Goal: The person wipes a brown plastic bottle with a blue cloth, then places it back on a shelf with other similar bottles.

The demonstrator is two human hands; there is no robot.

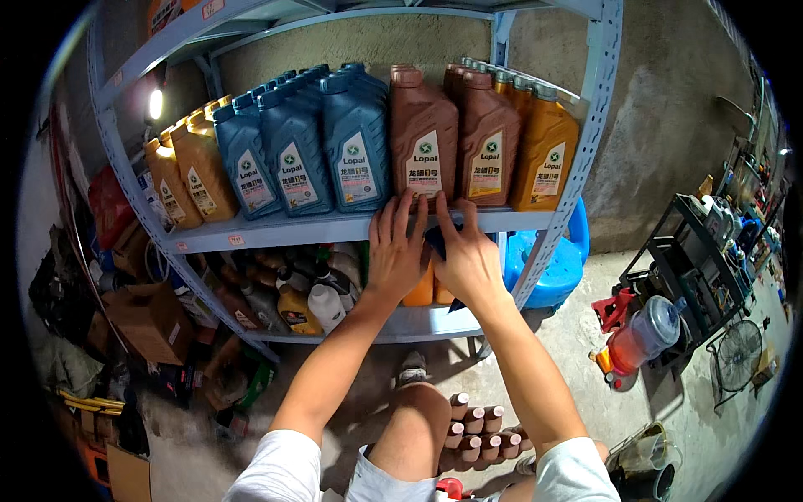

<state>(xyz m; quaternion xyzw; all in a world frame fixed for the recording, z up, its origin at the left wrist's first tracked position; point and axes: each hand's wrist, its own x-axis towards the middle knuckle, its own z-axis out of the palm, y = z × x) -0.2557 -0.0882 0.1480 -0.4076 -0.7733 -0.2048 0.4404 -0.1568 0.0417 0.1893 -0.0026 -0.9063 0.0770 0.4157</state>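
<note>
A row of plastic motor oil bottles stands upright on a blue-grey metal shelf (351,223). My left hand (396,254) has its fingers spread, their tips against the bottom front of a brown oil bottle (433,132). Beside it, my right hand (467,257) reaches the same bottle's lower edge and the shelf lip, with a dark cloth (436,241) bunched under its fingers. Another brown bottle (492,135) and an amber bottle (549,147) stand to the right. Blue bottles (354,135) fill the middle, and gold bottles (204,166) the left end.
The lower shelf (401,323) holds assorted bottles. Several brown capped bottles (472,448) stand on the floor by my knee. Cardboard boxes (150,320) crowd the left. A blue plastic stool (546,263), a water jug (652,326), a tool cart (684,263) and a fan (739,351) stand at right.
</note>
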